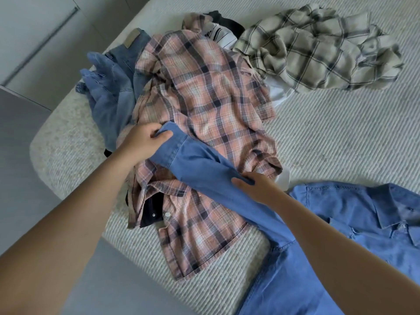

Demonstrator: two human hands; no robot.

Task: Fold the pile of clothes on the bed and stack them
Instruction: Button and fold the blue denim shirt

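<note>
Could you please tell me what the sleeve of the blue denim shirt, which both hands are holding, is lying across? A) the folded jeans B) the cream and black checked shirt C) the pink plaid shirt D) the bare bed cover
C: the sleeve of the blue denim shirt, gripped at the cuff by the left hand and further down by the right hand, stretches over the pink plaid shirt.

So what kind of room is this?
Most likely a bedroom. Loose clothes, like a pink plaid shirt and jeans, lie on a ribbed bed cover, and a cupboard door stands beside it.
</note>
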